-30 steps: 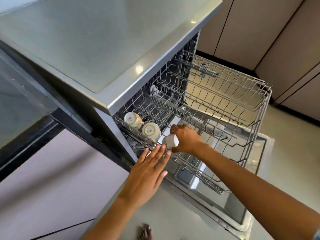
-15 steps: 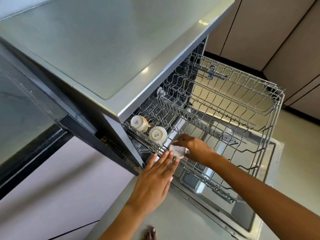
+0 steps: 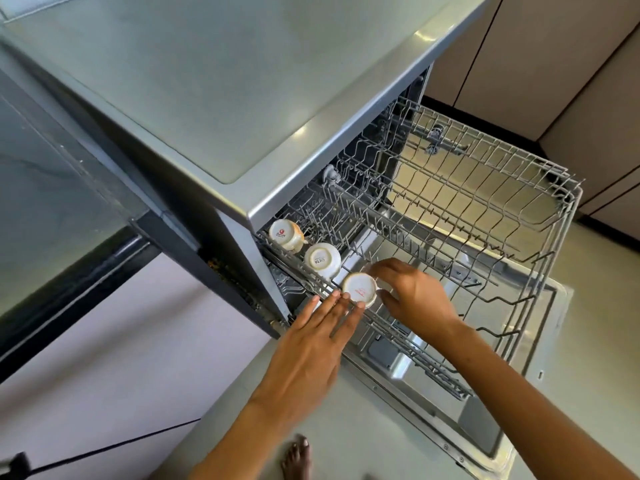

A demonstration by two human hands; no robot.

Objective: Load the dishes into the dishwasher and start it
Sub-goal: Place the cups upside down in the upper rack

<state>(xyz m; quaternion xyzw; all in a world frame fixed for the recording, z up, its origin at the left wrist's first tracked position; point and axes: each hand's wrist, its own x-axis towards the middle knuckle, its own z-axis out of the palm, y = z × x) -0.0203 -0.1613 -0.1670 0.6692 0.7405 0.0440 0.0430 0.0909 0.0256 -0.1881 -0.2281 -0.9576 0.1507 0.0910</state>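
1. Turned base-up since a second ago, the third cup [image 3: 359, 289] now sits on the near rail of the upper rack [image 3: 485, 216], where earlier it was held sideways above the wires.
2. Right hand [image 3: 412, 299] curls round the cup from its 3 o'clock side, thumb and fingers on its wall; left hand [image 3: 311, 344] lies flat with straight fingers, tips touching the rack's edge and the cup's rim at 7 o'clock.
3. Two more cups [image 3: 322, 259] stand upside down in a row toward 10 o'clock, the farthest partly under the dishwasher [image 3: 207, 98] top.
4. Risk, as a judgement: the cup looks perched on the rail rather than seated between the prongs, so it may tip off toward the open door [image 3: 485, 427] once released, or knock its neighbour, which stands just beside it.
5. Much of the rack is bare wire from 12 to 3 o'clock; the lowered door lies below it and would take any fall.
6. Cabinets [image 3: 554, 81] line the wall at 1 o'clock, a dark counter [image 3: 52, 185] edge runs at 9 o'clock, and a bare foot [image 3: 298, 457] shows at 6 o'clock; the left forearm crosses the path to the rack's front corner.
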